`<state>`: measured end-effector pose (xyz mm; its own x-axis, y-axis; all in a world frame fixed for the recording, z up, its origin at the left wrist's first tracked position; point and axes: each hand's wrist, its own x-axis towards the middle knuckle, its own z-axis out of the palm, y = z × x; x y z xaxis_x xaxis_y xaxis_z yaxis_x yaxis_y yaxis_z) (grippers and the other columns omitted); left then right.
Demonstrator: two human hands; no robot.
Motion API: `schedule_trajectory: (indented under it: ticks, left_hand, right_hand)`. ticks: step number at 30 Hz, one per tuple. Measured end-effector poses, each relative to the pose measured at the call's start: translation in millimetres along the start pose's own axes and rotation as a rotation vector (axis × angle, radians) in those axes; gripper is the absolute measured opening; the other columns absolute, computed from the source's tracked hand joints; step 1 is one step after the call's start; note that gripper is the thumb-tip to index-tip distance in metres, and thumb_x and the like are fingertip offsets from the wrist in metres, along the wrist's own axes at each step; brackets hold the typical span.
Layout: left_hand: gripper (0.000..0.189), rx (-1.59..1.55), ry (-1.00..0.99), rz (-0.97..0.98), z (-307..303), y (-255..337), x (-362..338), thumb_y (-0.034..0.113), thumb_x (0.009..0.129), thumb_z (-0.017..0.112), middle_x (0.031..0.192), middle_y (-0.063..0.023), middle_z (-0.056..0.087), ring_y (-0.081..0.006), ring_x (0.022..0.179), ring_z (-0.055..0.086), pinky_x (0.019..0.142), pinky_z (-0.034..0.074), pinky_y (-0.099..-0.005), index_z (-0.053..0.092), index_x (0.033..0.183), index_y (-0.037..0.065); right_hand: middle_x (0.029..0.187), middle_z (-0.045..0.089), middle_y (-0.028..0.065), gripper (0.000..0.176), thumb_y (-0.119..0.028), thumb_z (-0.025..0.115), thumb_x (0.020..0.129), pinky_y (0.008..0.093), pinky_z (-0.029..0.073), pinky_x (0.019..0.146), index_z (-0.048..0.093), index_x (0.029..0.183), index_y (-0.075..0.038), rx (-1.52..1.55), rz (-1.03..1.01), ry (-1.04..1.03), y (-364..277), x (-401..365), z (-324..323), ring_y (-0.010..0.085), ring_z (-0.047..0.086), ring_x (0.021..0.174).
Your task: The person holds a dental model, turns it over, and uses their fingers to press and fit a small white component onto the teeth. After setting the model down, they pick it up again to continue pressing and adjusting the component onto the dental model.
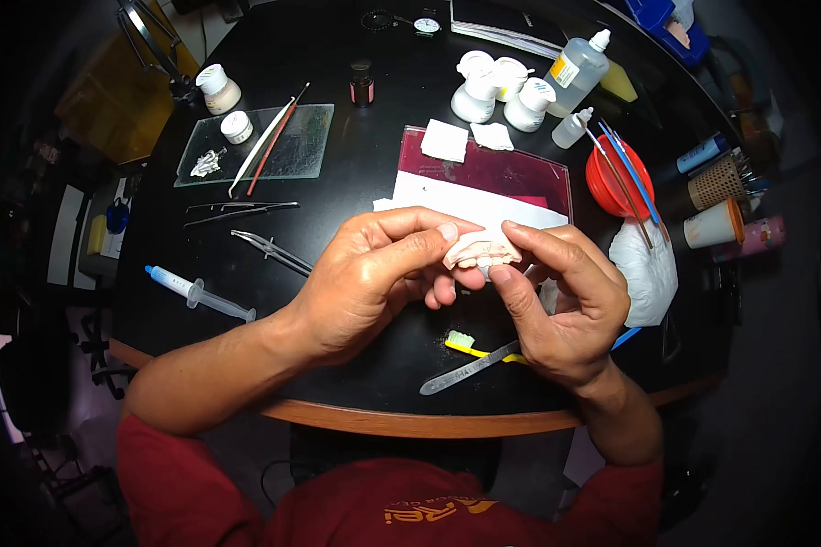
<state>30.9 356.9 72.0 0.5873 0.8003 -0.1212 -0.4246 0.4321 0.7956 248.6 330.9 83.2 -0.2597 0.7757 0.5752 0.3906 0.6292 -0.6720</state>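
Note:
A small pale dental model (483, 251) with a row of teeth is held up between both hands over the table's middle. My left hand (374, 264) pinches its left side between thumb and fingers. My right hand (566, 292) grips the right side, with the thumb at the lower edge by the teeth and the index finger on top. White paper (474, 201) lies just behind the model on a dark red plate (552, 178). Below my right hand are a metal scalpel handle (456, 375) and a yellow toothbrush (474, 347).
At the left are a syringe (201, 294), tweezers (237, 211) and a glass slab (310, 146) with a jar. White bottles (474, 98) stand at the back. On the right are a red bowl (602, 187) with brushes and a white tissue (645, 273).

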Motion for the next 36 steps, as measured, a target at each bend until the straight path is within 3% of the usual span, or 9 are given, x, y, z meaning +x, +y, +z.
schedule_trajectory:
  ticks: [3,6,15,19,22,23,28,31,36]
  left_hand:
    - [0.038,0.079,0.038,0.038,2.5,-0.8,-0.8,0.025,0.106,0.052,0.099,-0.0143,0.07,-0.0121,0.079,0.061,0.072,0.05,-0.0247,0.062,0.128,-0.005]
    - [0.041,0.119,0.055,0.055,2.5,-1.3,-0.4,0.028,0.108,0.051,0.097,-0.0142,0.07,-0.0118,0.077,0.061,0.073,0.05,-0.0246,0.062,0.127,-0.006]
    - [0.042,0.218,0.023,0.094,-1.2,-1.5,-0.6,0.029,0.109,0.046,0.1,-0.0154,0.071,-0.0122,0.078,0.063,0.074,0.051,-0.0253,0.063,0.124,-0.007]
    - [0.04,0.324,0.014,0.146,3.0,2.0,-2.6,0.025,0.108,0.047,0.098,-0.0136,0.07,-0.0117,0.084,0.065,0.078,0.052,-0.0249,0.061,0.126,-0.008]
    - [0.038,0.531,-0.006,0.302,4.0,0.5,-7.2,0.021,0.105,0.053,0.098,-0.0109,0.068,-0.0112,0.088,0.065,0.08,0.052,-0.0245,0.058,0.13,-0.007]
    - [0.041,0.552,-0.01,0.351,6.6,1.2,-8.0,0.011,0.098,0.063,0.1,-0.0091,0.066,-0.0106,0.092,0.064,0.081,0.052,-0.025,0.054,0.134,-0.007]
    - [0.045,0.671,0.017,0.472,9.3,-2.9,-5.8,-0.003,0.085,0.077,0.106,-0.0116,0.068,-0.0112,0.089,0.065,0.079,0.053,-0.0257,0.063,0.127,-0.006]
    - [0.037,0.856,0.03,0.501,0.2,-3.2,-3.9,-0.001,0.084,0.081,0.104,-0.0127,0.07,-0.0116,0.087,0.066,0.075,0.052,-0.0246,0.07,0.119,-0.005]
    - [0.033,0.8,0.098,0.523,1.1,-5.1,-3.3,0.0,0.08,0.084,0.099,-0.0125,0.072,-0.0114,0.085,0.066,0.072,0.051,-0.0234,0.073,0.111,-0.004]
  right_hand:
    - [0.091,0.068,0.011,0.032,0.003,0.079,0.084,0.022,0.048,0.065,0.07,0.115,0.005,-0.03,0.006,-0.002,-0.6,-0.5,0.1,0.0122,0.064,0.078]
    - [0.083,0.07,0.01,0.031,0.0,0.08,0.082,0.0226,0.046,0.053,0.072,0.112,0.001,-0.046,-0.048,0.038,2.6,1.8,2.5,0.0122,0.064,0.067]
    - [0.08,0.07,0.0101,0.021,-0.008,0.078,0.089,0.0226,0.048,0.057,0.072,0.106,0.002,-0.073,-0.004,0.016,3.7,-0.2,0.8,0.0134,0.067,0.069]
    - [0.08,0.07,0.0084,0.015,-0.011,0.072,0.096,0.0213,0.051,0.061,0.071,0.101,0.003,0.176,0.242,0.003,-1.3,-2.7,3.1,0.0108,0.067,0.071]
    - [0.084,0.07,0.006,0.018,-0.014,0.067,0.101,0.0202,0.053,0.063,0.07,0.098,0.004,0.391,0.421,0.007,-8.8,-1.7,1.8,0.0069,0.065,0.073]
    - [0.084,0.07,0.006,0.019,-0.014,0.067,0.101,0.0201,0.053,0.063,0.07,0.099,0.004,0.409,0.432,-0.001,-9.7,-0.9,0.5,0.0069,0.065,0.072]
    - [0.087,0.07,0.0068,0.021,-0.016,0.065,0.102,0.0207,0.053,0.063,0.069,0.1,0.005,0.443,0.464,-0.045,-11.2,0.7,-3.3,0.0072,0.065,0.072]
    - [0.089,0.07,0.008,0.022,-0.015,0.062,0.104,0.0214,0.053,0.065,0.069,0.105,0.006,0.508,0.437,-0.044,-5.5,-2.1,-2.3,0.0074,0.065,0.076]
    - [0.097,0.07,0.0093,0.024,-0.009,0.058,0.104,0.0212,0.051,0.065,0.067,0.12,0.006,0.544,0.457,-0.064,-4.7,0.5,-4.8,0.0081,0.065,0.083]
